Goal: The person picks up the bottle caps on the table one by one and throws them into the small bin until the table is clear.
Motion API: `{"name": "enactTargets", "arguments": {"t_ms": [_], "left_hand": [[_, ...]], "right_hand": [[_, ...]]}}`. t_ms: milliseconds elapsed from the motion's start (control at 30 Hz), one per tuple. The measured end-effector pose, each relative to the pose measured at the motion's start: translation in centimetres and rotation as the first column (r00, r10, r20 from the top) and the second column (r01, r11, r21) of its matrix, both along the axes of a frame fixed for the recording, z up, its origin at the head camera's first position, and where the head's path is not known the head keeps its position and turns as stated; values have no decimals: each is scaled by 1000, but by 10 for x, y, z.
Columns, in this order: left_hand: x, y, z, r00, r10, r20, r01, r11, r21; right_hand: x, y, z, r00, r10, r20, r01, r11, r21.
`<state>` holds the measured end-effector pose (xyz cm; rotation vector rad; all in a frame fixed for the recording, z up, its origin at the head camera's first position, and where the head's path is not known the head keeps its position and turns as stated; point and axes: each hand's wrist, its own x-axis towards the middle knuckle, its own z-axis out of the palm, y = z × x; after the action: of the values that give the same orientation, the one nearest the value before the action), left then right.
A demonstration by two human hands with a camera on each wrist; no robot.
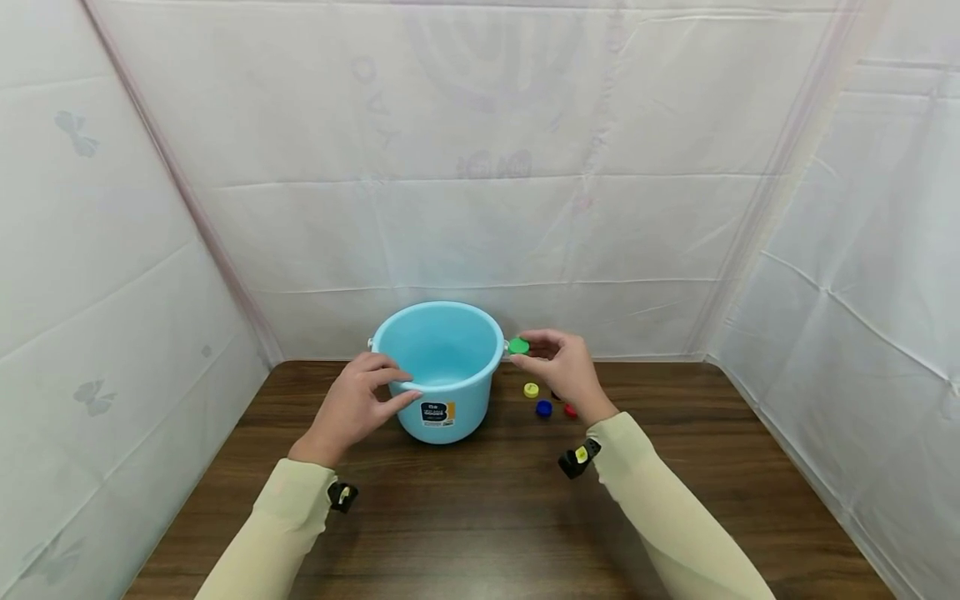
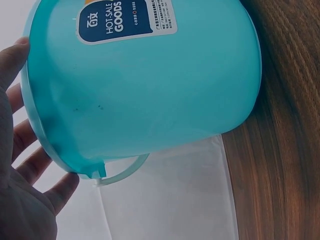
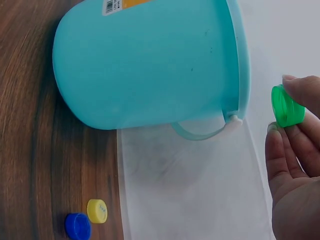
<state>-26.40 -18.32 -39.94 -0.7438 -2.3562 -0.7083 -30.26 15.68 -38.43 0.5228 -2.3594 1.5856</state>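
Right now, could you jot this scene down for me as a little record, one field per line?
left hand: holds the bucket by its rim
right hand: pinches a green cap
green cap position: outside the bucket, beside its rim
bucket: light blue, upright on the table
also on table: yellow cap; blue cap; something red, partly hidden

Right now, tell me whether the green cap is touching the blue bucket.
Apart. The right wrist view shows white backdrop between the green cap and the blue bucket.
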Motion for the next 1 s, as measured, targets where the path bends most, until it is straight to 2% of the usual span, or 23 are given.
{"name": "enactTargets", "arguments": {"t_ms": [300, 700, 1000], "left_hand": [[0, 0, 1, 1000, 7, 10, -7, 1000, -1], [-1, 0, 0, 1000, 4, 10, -4, 1000, -1], [-1, 0, 0, 1000, 8, 18, -8, 1000, -1]], "right_hand": [[-3, -10, 5, 999, 33, -25, -33, 999, -21], [-6, -22, 9, 999, 43, 17, -42, 999, -34], [-8, -29, 10, 998, 59, 18, -58, 998, -38]]}}
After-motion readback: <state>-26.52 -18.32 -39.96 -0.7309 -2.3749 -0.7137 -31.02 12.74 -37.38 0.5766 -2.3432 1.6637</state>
